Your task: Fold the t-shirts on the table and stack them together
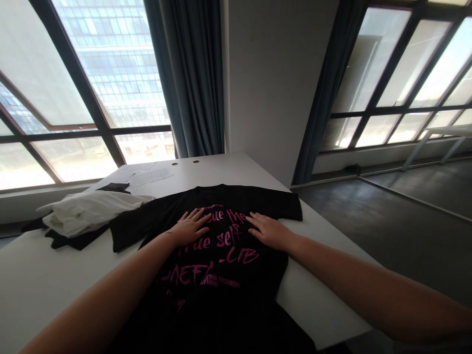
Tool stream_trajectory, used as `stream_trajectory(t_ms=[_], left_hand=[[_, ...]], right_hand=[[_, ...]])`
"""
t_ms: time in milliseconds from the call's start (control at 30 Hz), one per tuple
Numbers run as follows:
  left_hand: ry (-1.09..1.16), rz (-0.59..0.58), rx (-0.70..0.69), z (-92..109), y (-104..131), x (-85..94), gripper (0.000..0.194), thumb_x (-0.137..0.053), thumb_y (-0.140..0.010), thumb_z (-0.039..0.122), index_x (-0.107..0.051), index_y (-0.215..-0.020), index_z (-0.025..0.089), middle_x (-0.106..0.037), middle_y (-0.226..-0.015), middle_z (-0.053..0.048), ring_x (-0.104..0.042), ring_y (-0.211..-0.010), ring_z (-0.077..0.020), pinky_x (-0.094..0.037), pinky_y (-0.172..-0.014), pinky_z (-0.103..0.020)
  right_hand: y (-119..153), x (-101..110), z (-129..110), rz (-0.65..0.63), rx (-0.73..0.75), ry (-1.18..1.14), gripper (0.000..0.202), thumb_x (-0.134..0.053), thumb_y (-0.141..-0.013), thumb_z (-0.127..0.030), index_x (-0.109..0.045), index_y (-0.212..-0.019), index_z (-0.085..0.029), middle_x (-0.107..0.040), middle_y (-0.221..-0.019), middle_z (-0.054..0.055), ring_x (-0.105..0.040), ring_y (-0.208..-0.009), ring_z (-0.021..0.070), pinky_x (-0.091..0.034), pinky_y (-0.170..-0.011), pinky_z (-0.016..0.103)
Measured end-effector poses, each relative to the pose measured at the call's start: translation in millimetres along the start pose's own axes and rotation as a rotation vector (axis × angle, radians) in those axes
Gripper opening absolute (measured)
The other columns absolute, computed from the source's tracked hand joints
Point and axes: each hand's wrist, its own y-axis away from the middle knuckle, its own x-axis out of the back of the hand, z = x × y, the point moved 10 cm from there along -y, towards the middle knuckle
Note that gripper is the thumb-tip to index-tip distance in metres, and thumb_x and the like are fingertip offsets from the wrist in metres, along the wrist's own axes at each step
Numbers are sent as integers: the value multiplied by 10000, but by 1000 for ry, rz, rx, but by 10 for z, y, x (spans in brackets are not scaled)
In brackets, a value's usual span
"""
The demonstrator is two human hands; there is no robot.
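Note:
A black T-shirt (236,265) with pink lettering lies spread out, its collar edge toward the far side and a sleeve out to each side. My left hand (190,227) rests flat on the printed area, left of the middle, with its fingers spread. Palm down on the right part of the print is my right hand (268,231), its fingers stretched toward the lettering. Both hands touch the fabric and hold nothing. The lower part of the shirt runs out of view at the bottom.
The shirt lies on a white table (324,275). White and black garments (92,211) sit bunched at its left. Papers (153,176) lie near the far edge. Behind are windows, a blue curtain (195,78) and a pillar (276,88); another table (448,131) stands far right.

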Motion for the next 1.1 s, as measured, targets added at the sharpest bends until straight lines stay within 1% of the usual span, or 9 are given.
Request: stream_trajectory(t_ms=[100, 233, 300, 400, 500, 633, 733, 933, 1100], left_hand=[[10, 15, -106, 216, 142, 110, 650, -435, -1073, 598, -378, -1674, 357, -230, -1783, -68, -178, -1648, -339, -111, -1315, -612], [57, 47, -343, 787, 476, 241, 598, -537, -1050, 549, -479, -1614, 357, -355, -1741, -63, -321, -1600, -336, -218, -1311, -576], [75, 55, -432, 1067, 661, 257, 605, -653, -993, 467, -522, -1572, 350, -416, -1703, -72, -374, -1567, -344, -288, -1290, -560], [74, 65, -475, 1329, 837, 250, 348, -639, -987, 281, -679, -1331, 316, -609, -1489, -70, -567, -1371, -293, -437, -1187, -471], [55, 49, -453, 1379, 866, 247, 202, -529, -1045, 230, -701, -1141, 271, -682, -1279, -66, -654, -1138, -251, -512, -1042, -420], [141, 1, -464, 1352, 878, 337, 126, -534, -1040, 246, -655, -1004, 249, -683, -1190, -48, -646, -1092, -224, -501, -1012, -372], [173, -48, -467, 1406, 965, 417, 63, -630, -975, 263, -658, -1031, 267, -679, -1146, -28, -652, -1075, -223, -496, -992, -354], [70, -102, -475, 1631, 1100, 385, 291, -773, -908, 483, -676, -1111, 299, -694, -1135, -30, -675, -1054, -271, -504, -954, -395], [-65, -3, -295, 1329, 874, 332, 208, -710, -969, 381, -663, -1133, 262, -675, -1187, -71, -664, -1101, -290, -506, -943, -411]], right_hand=[[110, -13, -192, -55, 91, -1, 672, -456, -1080, -568, -467, -1641, -199, -319, -1734, 186, -284, -1611, 375, -212, -1302, 610], [195, -19, -378, -128, 177, -51, 731, -504, -1062, -591, -412, -1668, -192, -262, -1753, 194, -219, -1632, 373, -170, -1307, 624], [211, 34, -448, -112, 240, -78, 726, -579, -1032, -570, -460, -1643, -195, -340, -1727, 197, -281, -1611, 377, -210, -1300, 616], [246, 170, -619, -23, 411, -120, 533, -684, -990, -447, -671, -1457, -190, -614, -1517, 182, -534, -1441, 340, -357, -1247, 539], [257, 270, -753, 66, 512, -183, 238, -689, -979, -297, -794, -1167, -195, -740, -1207, 121, -683, -1136, 250, -517, -1078, 408], [256, 326, -888, 170, 557, -96, 153, -636, -996, -227, -787, -992, -203, -733, -1068, 102, -662, -1026, 244, -527, -1005, 417], [328, 360, -1005, 168, 635, -100, 171, -612, -1005, -220, -780, -1027, -199, -740, -1080, 106, -663, -1037, 249, -511, -1028, 442], [463, 388, -1099, -9, 721, -386, 216, -758, -937, -278, -820, -1138, -227, -724, -1200, 101, -682, -1092, 227, -528, -1025, 376], [491, 335, -1120, -84, 754, -409, 377, -846, -871, -319, -806, -1237, -235, -694, -1312, 117, -652, -1201, 263, -490, -1089, 412]])
